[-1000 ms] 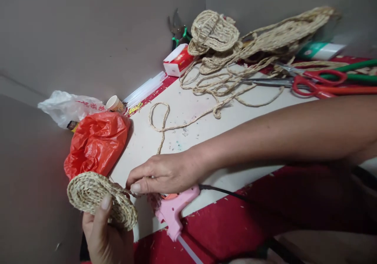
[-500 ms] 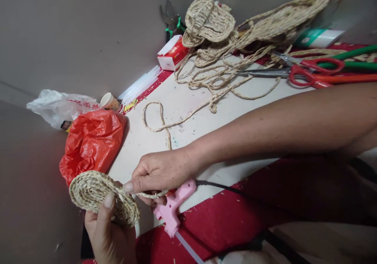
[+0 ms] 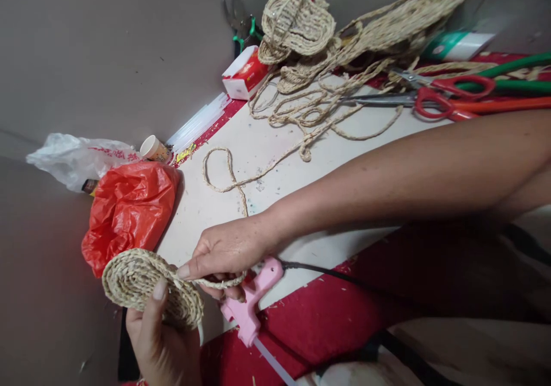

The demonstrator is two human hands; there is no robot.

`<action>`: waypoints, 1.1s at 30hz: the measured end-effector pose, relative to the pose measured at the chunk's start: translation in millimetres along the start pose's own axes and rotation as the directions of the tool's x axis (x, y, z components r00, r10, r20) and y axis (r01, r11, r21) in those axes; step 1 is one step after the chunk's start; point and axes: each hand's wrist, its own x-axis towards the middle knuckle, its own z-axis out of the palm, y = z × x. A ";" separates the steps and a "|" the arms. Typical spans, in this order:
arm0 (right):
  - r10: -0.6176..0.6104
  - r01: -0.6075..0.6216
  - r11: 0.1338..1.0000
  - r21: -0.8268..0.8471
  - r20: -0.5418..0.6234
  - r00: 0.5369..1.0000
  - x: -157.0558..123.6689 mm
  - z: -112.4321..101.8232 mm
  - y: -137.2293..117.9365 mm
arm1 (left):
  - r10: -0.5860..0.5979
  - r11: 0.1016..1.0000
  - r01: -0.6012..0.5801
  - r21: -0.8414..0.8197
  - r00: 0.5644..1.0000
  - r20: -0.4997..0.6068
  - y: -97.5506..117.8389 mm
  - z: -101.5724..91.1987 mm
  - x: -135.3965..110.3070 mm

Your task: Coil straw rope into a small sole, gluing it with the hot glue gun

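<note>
My left hand [image 3: 157, 334] grips a coiled disc of braided straw cord [image 3: 129, 280], thumb pressed on its face and fingers behind it. At the disc's right rim, my right hand [image 3: 230, 251] pinches the braided straw cord [image 3: 215, 284] between thumb and fingers. More of this cord loops across the white tabletop beyond my right wrist. A pink glue gun [image 3: 249, 311] with a clear glue stick [image 3: 275, 363] lies just below the right fingers; whether they touch it, I cannot tell.
Beyond the hands are a red plastic bag [image 3: 133, 202], a white bag [image 3: 77, 156], a paper cup [image 3: 155, 148], clear sticks [image 3: 198, 125] and a red-white box [image 3: 245, 73]. Straw coils [image 3: 297, 22], pruning shears [image 3: 239, 22] and red-handled scissors [image 3: 434, 104] lie farther back.
The whole view has shifted slightly, with the table items a little farther left. Both hands keep their hold on the disc and the cord with hardly any movement.
</note>
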 end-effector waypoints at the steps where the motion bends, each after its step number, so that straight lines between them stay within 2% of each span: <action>1: -0.007 0.007 1.000 0.011 0.012 1.000 0.7 -0.6 1.6 | -0.012 1.000 0.012 0.000 1.000 0.004 0.2 0.2 -0.4; 7: -0.060 0.056 0.997 0.054 0.078 0.995 3.8 -3.8 11.1 | -0.041 0.999 0.041 -0.008 0.999 0.002 0.4 0.0 -4.0; 11: -0.040 0.028 0.995 0.098 0.126 0.991 7.2 -5.6 16.2 | -0.062 0.998 0.062 -0.005 0.998 -0.014 0.0 0.9 -3.4; 13: -0.032 0.024 0.995 0.093 0.080 0.996 7.9 -5.7 14.0 | -0.081 0.997 0.081 -0.019 0.997 -0.017 1.0 1.1 -3.4; 17: -0.044 0.056 0.992 0.116 -0.108 0.993 5.7 -3.9 -0.7 | -0.092 0.995 0.093 -0.034 0.995 0.032 3.2 -1.2 -4.6; 19: -0.068 0.090 0.990 0.112 -0.190 0.979 4.3 -2.9 -7.5 | -0.090 0.995 0.092 -0.025 0.994 0.065 3.4 -2.8 -4.6; 22: -0.180 0.196 0.980 0.027 -0.292 0.939 3.7 -3.1 -10.0 | -0.076 0.997 0.078 -0.013 0.994 0.074 2.4 -4.0 -3.4; 24: -0.255 0.263 0.965 -0.014 -0.306 0.917 4.4 -4.0 -7.0 | -0.071 0.997 0.072 -0.007 0.995 0.067 1.5 -4.1 -2.6; 26: -0.288 0.296 0.955 -0.014 -0.284 0.915 5.8 -5.0 -2.8 | -0.080 0.997 0.081 -0.005 0.995 0.065 0.9 -4.0 -2.5; 33: -0.242 0.277 0.951 0.137 -0.228 0.943 10.1 -5.8 2.4 | -0.147 0.989 0.147 0.011 0.988 0.044 0.2 -5.1 -5.5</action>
